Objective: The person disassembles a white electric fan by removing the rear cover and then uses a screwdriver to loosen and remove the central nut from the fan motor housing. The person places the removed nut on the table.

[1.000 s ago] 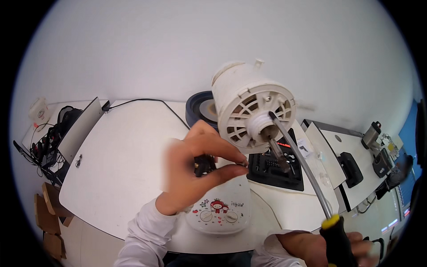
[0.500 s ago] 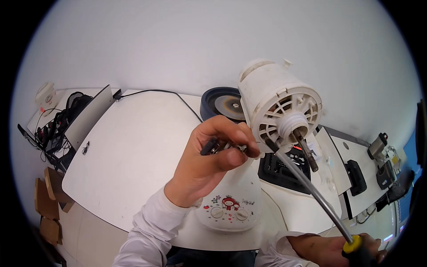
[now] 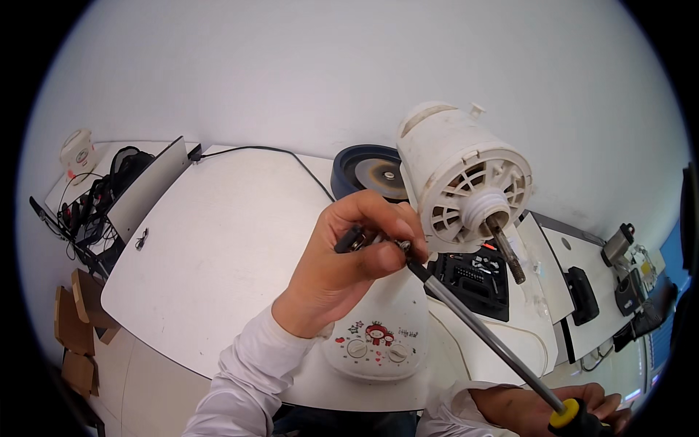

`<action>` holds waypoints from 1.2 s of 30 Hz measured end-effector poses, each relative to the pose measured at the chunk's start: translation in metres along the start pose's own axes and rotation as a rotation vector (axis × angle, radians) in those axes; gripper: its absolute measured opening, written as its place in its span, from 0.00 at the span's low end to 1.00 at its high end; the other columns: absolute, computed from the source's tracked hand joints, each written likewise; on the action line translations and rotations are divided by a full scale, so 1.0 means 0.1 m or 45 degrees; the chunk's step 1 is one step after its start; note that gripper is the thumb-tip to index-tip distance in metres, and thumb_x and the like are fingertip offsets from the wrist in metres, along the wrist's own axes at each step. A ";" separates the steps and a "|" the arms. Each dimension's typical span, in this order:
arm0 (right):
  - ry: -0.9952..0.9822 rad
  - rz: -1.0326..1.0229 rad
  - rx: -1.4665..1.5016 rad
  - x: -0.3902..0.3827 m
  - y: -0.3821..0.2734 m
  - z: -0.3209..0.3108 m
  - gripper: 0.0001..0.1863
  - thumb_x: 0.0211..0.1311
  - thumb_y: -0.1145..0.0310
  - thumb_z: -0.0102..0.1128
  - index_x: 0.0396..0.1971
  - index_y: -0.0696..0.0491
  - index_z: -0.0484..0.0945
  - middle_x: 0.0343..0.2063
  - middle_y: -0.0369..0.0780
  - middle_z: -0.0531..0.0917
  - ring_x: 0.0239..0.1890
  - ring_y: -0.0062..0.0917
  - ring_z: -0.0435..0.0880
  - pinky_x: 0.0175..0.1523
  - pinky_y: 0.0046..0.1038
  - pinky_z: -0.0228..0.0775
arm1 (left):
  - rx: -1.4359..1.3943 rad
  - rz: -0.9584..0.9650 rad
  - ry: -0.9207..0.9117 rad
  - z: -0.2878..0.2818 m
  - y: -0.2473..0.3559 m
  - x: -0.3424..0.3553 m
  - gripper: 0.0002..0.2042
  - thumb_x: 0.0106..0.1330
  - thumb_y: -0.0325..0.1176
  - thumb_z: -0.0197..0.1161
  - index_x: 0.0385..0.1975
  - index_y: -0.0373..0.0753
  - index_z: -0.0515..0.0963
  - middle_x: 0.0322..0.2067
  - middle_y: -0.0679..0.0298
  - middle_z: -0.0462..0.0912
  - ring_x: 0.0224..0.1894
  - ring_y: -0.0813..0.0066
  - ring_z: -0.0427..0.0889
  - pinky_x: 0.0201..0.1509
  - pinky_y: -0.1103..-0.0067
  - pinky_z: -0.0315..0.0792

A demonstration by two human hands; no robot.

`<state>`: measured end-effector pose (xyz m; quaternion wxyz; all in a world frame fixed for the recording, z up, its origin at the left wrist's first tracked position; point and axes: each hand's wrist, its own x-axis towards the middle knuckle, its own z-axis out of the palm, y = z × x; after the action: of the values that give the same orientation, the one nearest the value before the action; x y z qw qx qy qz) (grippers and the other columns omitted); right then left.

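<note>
Pinched between thumb and fingertips, a small metal screw [image 3: 405, 246] is in my left hand [image 3: 328, 269]. A small dark piece [image 3: 350, 239] also lies within its curled fingers, its kind unclear. My right hand [image 3: 526, 416], at the lower right, grips a long screwdriver [image 3: 495, 339] with a black and yellow handle. The dark tip reaches the screw; whether it sits in the head is too small to tell. Just beyond, a white fan motor housing [image 3: 459, 142] has a slotted front and a bare metal shaft [image 3: 507, 253]. Below my left hand is the fan's white base [image 3: 378, 364] with two knobs.
A dark round weight-like disc [image 3: 348, 172] lies behind the motor on the white table [image 3: 211, 255]. To the right is a black tool case [image 3: 477, 291] with bits. Tangled cables [image 3: 87, 215] and a divider panel [image 3: 153, 189] stand left; cardboard boxes [image 3: 73, 328] are on the floor.
The screwdriver tip has moved from the motor housing's rim, left and down to the screw in my left hand. My right hand has shifted slightly left and down.
</note>
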<state>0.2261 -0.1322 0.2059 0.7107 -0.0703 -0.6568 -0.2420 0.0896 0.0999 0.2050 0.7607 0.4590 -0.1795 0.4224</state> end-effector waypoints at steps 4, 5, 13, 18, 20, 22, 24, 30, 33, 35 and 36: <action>0.040 -0.027 -0.013 0.00 0.05 0.04 0.33 0.50 0.41 0.61 0.52 0.43 0.68 0.49 0.31 0.73 0.36 0.25 0.74 0.36 0.22 0.69 | -0.024 -0.022 -0.027 -0.01 0.00 0.00 0.13 0.51 0.44 0.72 0.27 0.49 0.74 0.24 0.74 0.77 0.35 0.79 0.65 0.28 0.85 0.61; 0.047 -0.034 -0.015 0.00 0.06 0.06 0.33 0.50 0.41 0.61 0.52 0.44 0.67 0.49 0.31 0.73 0.36 0.25 0.74 0.36 0.22 0.69 | -0.024 -0.021 -0.030 -0.01 0.00 0.00 0.13 0.51 0.44 0.72 0.27 0.49 0.74 0.23 0.74 0.77 0.35 0.79 0.65 0.28 0.85 0.61; 0.013 0.025 -0.029 -0.01 0.02 -0.04 0.29 0.57 0.42 0.55 0.55 0.42 0.65 0.52 0.33 0.69 0.40 0.28 0.72 0.38 0.25 0.69 | 0.010 -0.001 -0.055 -0.03 0.01 0.02 0.13 0.47 0.42 0.74 0.24 0.50 0.74 0.23 0.75 0.77 0.35 0.79 0.65 0.28 0.85 0.61; -0.056 0.166 0.103 0.06 0.03 -0.10 0.27 0.59 0.45 0.54 0.55 0.42 0.66 0.52 0.37 0.68 0.44 0.35 0.70 0.40 0.30 0.70 | 0.060 0.021 -0.110 -0.07 0.02 0.02 0.12 0.47 0.41 0.74 0.24 0.50 0.75 0.24 0.76 0.77 0.34 0.79 0.65 0.27 0.85 0.61; -0.084 0.250 0.256 0.09 0.04 -0.12 0.25 0.57 0.52 0.61 0.54 0.42 0.69 0.52 0.36 0.69 0.47 0.36 0.68 0.44 0.30 0.69 | 0.029 -0.003 -0.108 -0.07 0.00 0.02 0.12 0.48 0.41 0.74 0.25 0.50 0.75 0.24 0.76 0.77 0.35 0.79 0.65 0.28 0.85 0.61; -0.125 0.324 0.339 0.11 0.03 -0.15 0.24 0.55 0.56 0.64 0.53 0.39 0.71 0.52 0.36 0.69 0.48 0.36 0.67 0.46 0.30 0.67 | -0.049 -0.027 -0.084 -0.07 -0.03 0.03 0.12 0.48 0.40 0.74 0.26 0.50 0.76 0.25 0.76 0.77 0.35 0.79 0.64 0.28 0.85 0.61; -0.183 0.308 0.321 0.12 0.09 -0.11 0.24 0.54 0.60 0.66 0.52 0.36 0.71 0.53 0.35 0.69 0.49 0.36 0.67 0.49 0.29 0.66 | -0.121 -0.066 -0.042 -0.07 -0.03 0.01 0.12 0.49 0.41 0.73 0.29 0.50 0.76 0.25 0.75 0.77 0.35 0.79 0.64 0.28 0.85 0.61; -0.226 0.116 0.105 0.19 0.09 -0.27 0.23 0.56 0.59 0.64 0.53 0.31 0.70 0.53 0.35 0.69 0.49 0.36 0.66 0.50 0.28 0.63 | 0.046 -0.075 0.068 -0.08 0.02 -0.05 0.18 0.56 0.37 0.68 0.46 0.42 0.75 0.28 0.70 0.77 0.33 0.83 0.68 0.31 0.85 0.60; -0.073 -0.139 -0.427 0.17 0.09 -0.08 0.22 0.59 0.54 0.60 0.54 0.32 0.67 0.51 0.35 0.71 0.48 0.34 0.67 0.48 0.28 0.64 | 0.139 -0.085 0.080 -0.03 0.01 -0.01 0.20 0.59 0.34 0.64 0.52 0.38 0.73 0.28 0.69 0.77 0.32 0.86 0.70 0.32 0.86 0.58; -0.083 -0.097 -0.683 0.21 0.07 0.04 0.22 0.60 0.51 0.57 0.54 0.33 0.65 0.49 0.36 0.71 0.47 0.30 0.68 0.45 0.27 0.64 | 0.200 -0.079 0.126 -0.02 0.01 0.00 0.21 0.59 0.34 0.64 0.52 0.37 0.72 0.27 0.70 0.77 0.31 0.87 0.69 0.33 0.87 0.58; -0.131 -0.034 -0.700 0.23 0.04 0.05 0.22 0.61 0.50 0.55 0.54 0.34 0.65 0.48 0.36 0.72 0.46 0.29 0.69 0.44 0.27 0.65 | 0.236 -0.066 0.147 -0.04 0.02 -0.01 0.20 0.59 0.33 0.64 0.52 0.37 0.73 0.27 0.71 0.77 0.31 0.88 0.69 0.33 0.87 0.59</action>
<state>0.2242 -0.1322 0.2301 0.6275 -0.2639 -0.6025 -0.4166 0.0868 0.1030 0.2037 0.7347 0.5068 -0.0838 0.4432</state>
